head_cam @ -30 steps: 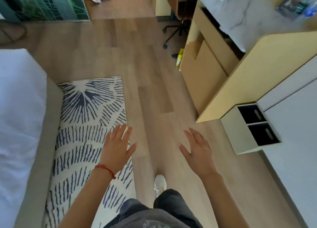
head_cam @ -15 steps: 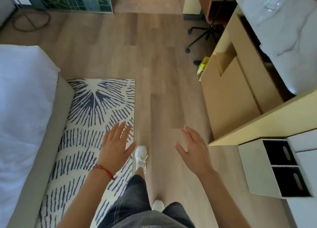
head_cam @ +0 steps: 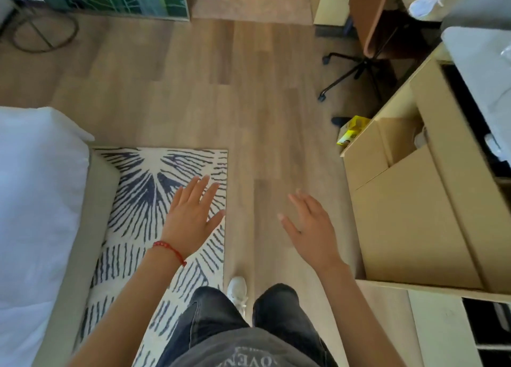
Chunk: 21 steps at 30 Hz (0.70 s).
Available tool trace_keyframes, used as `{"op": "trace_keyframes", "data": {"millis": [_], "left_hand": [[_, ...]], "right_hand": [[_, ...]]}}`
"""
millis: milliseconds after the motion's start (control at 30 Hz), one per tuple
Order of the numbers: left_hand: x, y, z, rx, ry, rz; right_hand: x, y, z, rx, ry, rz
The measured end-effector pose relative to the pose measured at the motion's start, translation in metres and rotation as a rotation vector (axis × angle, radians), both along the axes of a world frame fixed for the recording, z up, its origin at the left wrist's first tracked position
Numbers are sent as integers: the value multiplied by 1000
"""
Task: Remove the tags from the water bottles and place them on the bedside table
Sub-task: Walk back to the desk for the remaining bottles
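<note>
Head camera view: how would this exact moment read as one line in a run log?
left hand: open, empty | right hand: open, empty | underfoot: wood floor, patterned rug | water bottles: none clearly in view

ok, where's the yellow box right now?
In the head view the yellow box lies on the wood floor at right, against the far corner of the tan cabinet, beside the office chair's wheeled base.

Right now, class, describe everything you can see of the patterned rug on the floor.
The rug is a flat rectangle, cream with dark navy lines fanning out from a point near its far end. It looks like thin woven fabric. It lies on the wooden floor, its left edge against the bed base. The left hand hovers above it, and the dark trousers hide its near end.
</note>
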<state>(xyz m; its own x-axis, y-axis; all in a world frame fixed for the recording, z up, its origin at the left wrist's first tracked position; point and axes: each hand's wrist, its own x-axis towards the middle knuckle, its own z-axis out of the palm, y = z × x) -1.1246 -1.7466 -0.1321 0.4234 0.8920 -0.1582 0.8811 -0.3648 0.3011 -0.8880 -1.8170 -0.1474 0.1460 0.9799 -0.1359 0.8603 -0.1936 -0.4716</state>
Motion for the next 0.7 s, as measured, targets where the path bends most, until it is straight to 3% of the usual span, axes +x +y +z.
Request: {"op": "trace_keyframes", "data": {"millis": [400,700], "left_hand": [[71,210,-30,-59,-41,45],[118,378,-7,-15,-17,92]], "right_hand": [[74,216,-23,-43,-31,-8],[132,408,2,-26,-48,40]]}}
